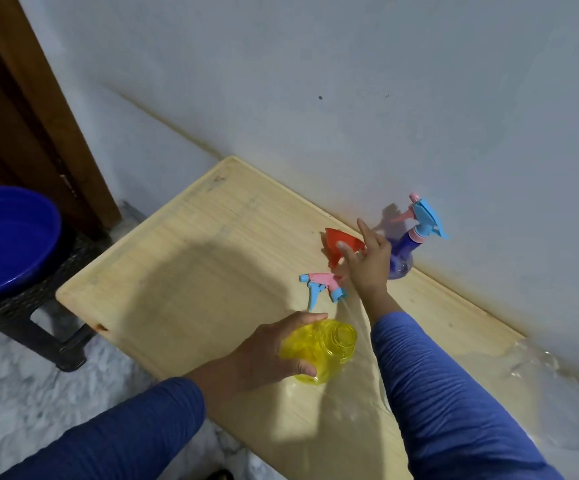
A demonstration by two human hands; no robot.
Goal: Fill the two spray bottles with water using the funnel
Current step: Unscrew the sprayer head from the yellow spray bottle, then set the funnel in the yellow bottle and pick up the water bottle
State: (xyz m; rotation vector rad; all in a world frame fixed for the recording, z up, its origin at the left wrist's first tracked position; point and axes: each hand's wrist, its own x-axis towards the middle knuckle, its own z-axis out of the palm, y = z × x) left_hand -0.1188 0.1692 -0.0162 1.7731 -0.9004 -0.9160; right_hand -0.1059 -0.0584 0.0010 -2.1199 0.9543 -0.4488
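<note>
Both arms wear long blue sleeves — a fine ribbed or crinkled knit that bunches in small cross-folds along the forearms. The left sleeve [115, 434] looks a darker navy in shadow; the right sleeve [433, 393] reads as a lighter, brighter blue. Each ends just above the wrist, leaving the left hand [270, 355] and right hand [367, 265] bare — no rings, watch or bracelets are visible.

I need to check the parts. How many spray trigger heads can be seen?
2. One spray head lies loose on the table, beside the yellow bottle. The other sits on the purple bottle by the wall.
</note>
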